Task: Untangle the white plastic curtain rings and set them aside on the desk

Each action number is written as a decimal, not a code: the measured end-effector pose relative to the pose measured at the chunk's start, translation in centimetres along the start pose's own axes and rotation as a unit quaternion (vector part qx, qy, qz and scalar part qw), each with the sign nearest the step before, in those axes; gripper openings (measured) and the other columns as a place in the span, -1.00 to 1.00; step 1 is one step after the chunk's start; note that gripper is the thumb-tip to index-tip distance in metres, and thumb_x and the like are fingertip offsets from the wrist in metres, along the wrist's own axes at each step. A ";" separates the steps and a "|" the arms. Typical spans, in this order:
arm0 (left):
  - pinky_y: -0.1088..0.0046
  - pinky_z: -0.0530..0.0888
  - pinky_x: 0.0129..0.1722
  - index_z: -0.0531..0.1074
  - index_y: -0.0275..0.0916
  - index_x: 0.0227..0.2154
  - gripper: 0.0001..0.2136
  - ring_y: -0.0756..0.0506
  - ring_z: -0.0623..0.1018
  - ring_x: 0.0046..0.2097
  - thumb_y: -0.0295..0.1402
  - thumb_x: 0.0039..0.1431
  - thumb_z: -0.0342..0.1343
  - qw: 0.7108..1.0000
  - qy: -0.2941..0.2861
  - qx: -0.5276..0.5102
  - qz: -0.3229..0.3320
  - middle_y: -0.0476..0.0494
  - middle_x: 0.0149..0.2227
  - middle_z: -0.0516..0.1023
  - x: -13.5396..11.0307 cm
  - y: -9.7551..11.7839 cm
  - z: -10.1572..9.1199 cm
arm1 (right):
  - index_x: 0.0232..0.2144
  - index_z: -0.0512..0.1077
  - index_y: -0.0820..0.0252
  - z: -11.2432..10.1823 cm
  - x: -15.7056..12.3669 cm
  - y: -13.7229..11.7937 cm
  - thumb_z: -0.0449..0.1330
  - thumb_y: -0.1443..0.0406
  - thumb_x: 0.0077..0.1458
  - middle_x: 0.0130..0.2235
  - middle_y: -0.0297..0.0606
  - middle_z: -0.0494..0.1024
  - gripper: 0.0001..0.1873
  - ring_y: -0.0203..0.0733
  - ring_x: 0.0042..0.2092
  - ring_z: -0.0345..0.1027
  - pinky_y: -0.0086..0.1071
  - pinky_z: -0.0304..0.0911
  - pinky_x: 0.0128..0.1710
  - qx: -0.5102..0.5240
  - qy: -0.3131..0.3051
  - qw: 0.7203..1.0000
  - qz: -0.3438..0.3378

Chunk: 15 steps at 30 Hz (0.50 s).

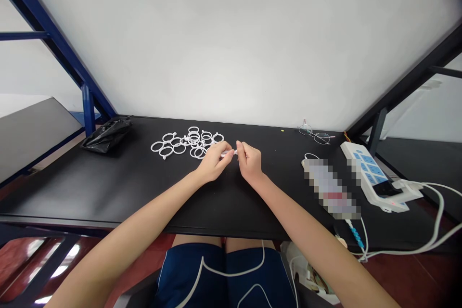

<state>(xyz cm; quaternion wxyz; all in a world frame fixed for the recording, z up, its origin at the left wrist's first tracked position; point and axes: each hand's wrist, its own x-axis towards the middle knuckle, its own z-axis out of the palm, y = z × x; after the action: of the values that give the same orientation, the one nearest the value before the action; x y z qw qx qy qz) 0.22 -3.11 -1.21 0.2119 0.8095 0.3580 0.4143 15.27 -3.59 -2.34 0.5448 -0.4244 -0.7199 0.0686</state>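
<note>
Both my hands meet over the middle of the black table (108, 187). My left hand (215, 160) and my right hand (249, 159) are closed in pinches on the two ends of one small white plastic ring piece (229, 153). Just beyond my left hand lies a loose pile of several white rings (187, 143), each with a small knob. My fingers hide most of the held piece.
A crumpled black plastic bag (107, 135) lies at the table's far left. Wire-framed glasses (314, 134) sit at the back right. A white and blue power strip (371, 173) with cables and a blurred-out object (330, 187) occupy the right side. A white wall stands behind.
</note>
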 end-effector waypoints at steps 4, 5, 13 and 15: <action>0.30 0.34 -0.20 0.29 -0.20 -0.39 -0.74 -0.08 0.37 -0.33 -0.21 0.33 -0.17 0.999 0.007 0.038 0.014 -0.08 -0.39 0.42 0.0 -0.1 -0.1 | -0.61 -0.02 0.11 0.0 0.0 -0.1 -0.08 0.19 0.34 -0.63 -0.45 0.08 -0.55 -0.36 -0.58 -0.05 -0.38 -0.04 -0.53 0.004 0.004 1.000 -0.002; 0.29 0.34 -0.18 0.30 -0.20 -0.37 -0.75 -0.09 0.39 -0.32 -0.20 0.33 -0.17 0.999 0.008 0.048 0.014 -0.09 -0.37 0.43 0.0 -0.1 -0.2 | -0.61 -0.02 0.11 0.0 0.0 -0.1 -0.08 0.20 0.34 -0.62 -0.45 0.08 -0.55 -0.35 -0.58 -0.06 -0.38 -0.05 -0.53 0.003 0.006 1.000 0.000; 0.25 0.31 -0.15 0.33 -0.21 -0.29 -0.77 -0.15 0.42 -0.26 -0.13 0.23 0.03 0.981 0.059 0.186 -0.003 -0.10 -0.38 0.46 0.2 -0.9 -0.2 | -0.53 0.20 0.12 -0.1 0.1 -0.2 -0.04 0.20 0.31 -0.53 -0.38 0.35 -0.66 -0.30 -0.50 0.21 -0.42 0.13 -0.45 -0.035 -0.009 0.997 0.070; 0.24 0.30 -0.14 0.34 -0.21 -0.31 -0.74 -0.18 0.43 -0.22 -0.10 0.17 0.10 0.971 0.067 0.230 -0.012 -0.12 -0.35 0.46 0.3 -1.4 -0.2 | -0.46 0.27 0.12 -0.1 0.2 0.1 -0.02 0.23 0.29 -0.44 -0.33 0.44 -0.74 -0.24 -0.40 0.32 -0.40 0.19 -0.38 -0.072 -0.019 0.993 0.086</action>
<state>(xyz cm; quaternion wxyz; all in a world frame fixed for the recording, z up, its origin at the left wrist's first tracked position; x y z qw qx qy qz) -0.38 -1.93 -1.83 0.0011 0.8026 0.4667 0.3715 15.42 -3.45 -2.16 0.4913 -0.5219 -0.6937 0.0710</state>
